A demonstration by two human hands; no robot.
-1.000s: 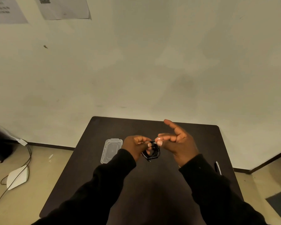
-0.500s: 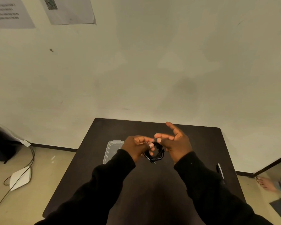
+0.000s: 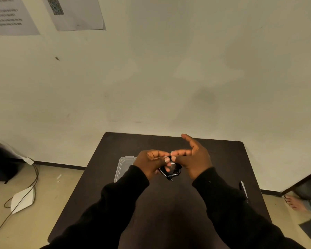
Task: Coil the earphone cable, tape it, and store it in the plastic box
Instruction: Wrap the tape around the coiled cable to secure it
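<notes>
A black earphone cable point(image 3: 171, 172) hangs as a small coil between my two hands above the dark table point(image 3: 169, 203). My left hand point(image 3: 151, 163) is closed around the coil's left side. My right hand point(image 3: 192, 159) pinches at the coil's top with thumb and forefinger, the other fingers raised and spread. A small pale strip, possibly tape, shows between the fingertips. The jack end sticks out below the coil. The clear plastic box point(image 3: 123, 166) lies flat on the table, left of my left hand and partly hidden by it.
A pen point(image 3: 244, 189) lies near the table's right edge. On the floor at left are a white device point(image 3: 22, 199) with cables and a dark bag point(image 3: 0, 162). Another person's bare foot point(image 3: 294, 203) shows at the right. Papers hang on the wall.
Both hands stay joined over the coil, with small finger shifts at its top. The camera has tilted, and a foot has come into view at right.
</notes>
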